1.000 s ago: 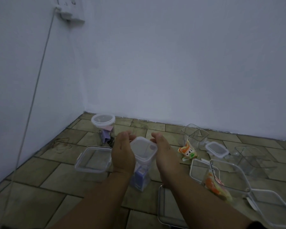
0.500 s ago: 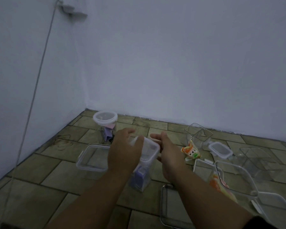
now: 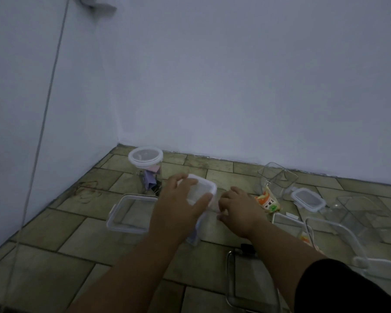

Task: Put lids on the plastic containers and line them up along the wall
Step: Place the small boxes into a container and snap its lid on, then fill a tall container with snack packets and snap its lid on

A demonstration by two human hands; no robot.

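My left hand (image 3: 178,206) lies spread over the square lid (image 3: 202,192) of the tall container (image 3: 195,233) on the floor tiles; my right hand (image 3: 239,208), fingers loosely curled and empty, rests just beside it. Beyond, a lidded round jar (image 3: 145,157) stands near the wall (image 3: 235,86).

Clear, glossy plastic is being shown in the tall square container (image 3: 195,231), closed by a smooth, translucent white plastic lid (image 3: 201,190). The round jar (image 3: 148,175) and the flat box (image 3: 131,213) are being rendered in the same transparent plastic. A shiny printed film is being presented by the orange snack packet (image 3: 268,199). The floor (image 3: 54,256) is being seen as matt, rough tile; the wall (image 3: 235,86) as smooth matt paint.
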